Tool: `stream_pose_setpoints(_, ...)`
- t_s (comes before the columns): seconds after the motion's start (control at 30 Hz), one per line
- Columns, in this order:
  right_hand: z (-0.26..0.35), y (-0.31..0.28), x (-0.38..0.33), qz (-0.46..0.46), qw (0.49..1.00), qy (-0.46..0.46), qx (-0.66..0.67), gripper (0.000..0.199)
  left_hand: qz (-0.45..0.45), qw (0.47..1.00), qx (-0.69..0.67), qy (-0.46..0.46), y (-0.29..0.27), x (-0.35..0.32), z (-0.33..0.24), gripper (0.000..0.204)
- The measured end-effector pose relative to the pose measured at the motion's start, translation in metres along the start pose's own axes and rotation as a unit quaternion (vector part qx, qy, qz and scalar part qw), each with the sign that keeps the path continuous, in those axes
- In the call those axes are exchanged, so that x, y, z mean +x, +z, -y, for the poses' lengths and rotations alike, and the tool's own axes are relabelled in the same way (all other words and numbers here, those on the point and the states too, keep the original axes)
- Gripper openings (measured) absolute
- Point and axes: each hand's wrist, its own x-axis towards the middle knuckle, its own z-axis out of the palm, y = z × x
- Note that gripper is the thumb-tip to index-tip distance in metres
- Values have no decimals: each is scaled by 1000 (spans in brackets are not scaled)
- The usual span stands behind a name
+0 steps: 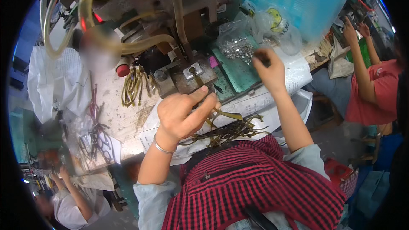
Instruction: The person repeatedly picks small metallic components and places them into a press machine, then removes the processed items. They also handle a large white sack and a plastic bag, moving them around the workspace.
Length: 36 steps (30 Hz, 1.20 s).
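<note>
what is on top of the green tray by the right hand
On the green tray lie small shiny pieces, with a clear plastic bag at its far end; the surface beneath is hidden.

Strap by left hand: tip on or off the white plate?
On: the strap has its tip over the white plate, running back to the left hand.

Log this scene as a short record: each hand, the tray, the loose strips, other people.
Left hand: fingers on an olive strip whose far end lies at the machine's metal block
Right hand: raised near the green tray, fingers curled; cannot tell if it holds anything
Tray: small shiny pieces toward its far end
Loose strips: pile by the apron; bundle left of the block
Others: one person lower left, another at right
</note>
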Motion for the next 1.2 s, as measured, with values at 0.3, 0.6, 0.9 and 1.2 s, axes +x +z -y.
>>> stream_pose_setpoints(0.3,5,23,-28,30,927,-159,-337,13,10,990,-52,-131,-4,-24,-35,41)
stream_pose_setpoints(0.6,-49,-12,-18,10,995,-7,-94,24,-82,901,202,-376,-64,-69,48,6)
stream_pose_setpoints(0.9,-33,12,-1,71,997,-26,-20,22,173,735,258,-603,38,-174,157,21)
stream_pose_setpoints(1.2,26,-22,-60,-17,999,-32,-20,15,313,712,174,-604,-53,-178,130,19)
